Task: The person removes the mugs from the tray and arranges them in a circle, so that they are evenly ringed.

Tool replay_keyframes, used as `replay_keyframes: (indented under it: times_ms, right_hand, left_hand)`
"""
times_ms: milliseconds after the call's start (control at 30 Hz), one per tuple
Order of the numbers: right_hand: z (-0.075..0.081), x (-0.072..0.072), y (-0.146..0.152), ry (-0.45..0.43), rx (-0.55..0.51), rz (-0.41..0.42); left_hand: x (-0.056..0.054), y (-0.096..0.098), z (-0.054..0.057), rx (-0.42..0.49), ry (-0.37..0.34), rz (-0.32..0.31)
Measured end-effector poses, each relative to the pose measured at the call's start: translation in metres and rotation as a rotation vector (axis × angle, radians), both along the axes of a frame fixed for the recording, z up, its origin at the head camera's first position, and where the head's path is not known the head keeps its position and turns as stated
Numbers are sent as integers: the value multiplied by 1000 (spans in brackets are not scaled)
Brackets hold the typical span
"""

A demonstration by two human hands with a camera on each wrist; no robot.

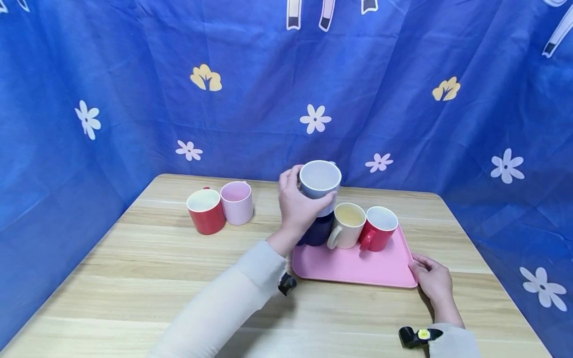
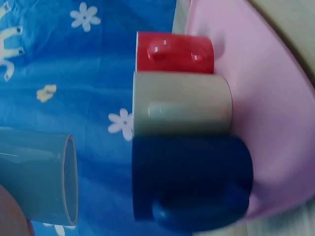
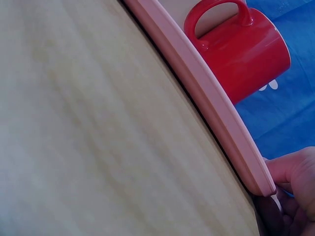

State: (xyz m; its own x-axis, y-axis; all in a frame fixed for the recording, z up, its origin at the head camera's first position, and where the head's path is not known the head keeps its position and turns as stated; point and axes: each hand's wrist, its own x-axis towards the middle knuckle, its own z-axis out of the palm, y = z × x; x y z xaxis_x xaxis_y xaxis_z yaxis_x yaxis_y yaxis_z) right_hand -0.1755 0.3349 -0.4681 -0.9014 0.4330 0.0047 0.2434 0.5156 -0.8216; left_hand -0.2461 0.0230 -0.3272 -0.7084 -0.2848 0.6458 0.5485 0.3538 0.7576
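My left hand (image 1: 296, 208) grips a light blue mug (image 1: 320, 177) by its body, lifted above the tray with its mouth upward. Partly hidden behind that hand and mug, a navy mug (image 1: 319, 231) stands on the pink tray (image 1: 353, 268). To its right on the tray are a cream mug (image 1: 351, 233) and a red mug (image 1: 379, 233), side by side. In the left wrist view the light blue mug (image 2: 34, 177) is apart from the navy mug (image 2: 189, 179). At the tray's near right corner, my right hand (image 1: 435, 282) pinches the rim.
Toward the back left of the wooden table (image 1: 156, 278), a red mug with a white inside (image 1: 208, 219) stands next to a pink mug (image 1: 238, 206). A blue patterned curtain (image 1: 250, 99) hangs behind the table and along its sides.
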Motion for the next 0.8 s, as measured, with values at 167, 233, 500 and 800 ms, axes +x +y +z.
replay_keyframes:
  times_ms: [167,233,500,800]
  right_hand:
    - [1,0,-1,-2,-7,4]
    - [2,0,-1,-5,-9,5]
    - [1,0,-1,-8,-9,-3]
    - [1,0,-1,-13,2,-5]
  left_hand:
    - [-6,-20,-3,31,-43,28]
    - [-8,-27,-5,38,-56,39]
    - [-15,-49,-22,30,-89,108]
    - [-17,-65,-48,55,-146,166]
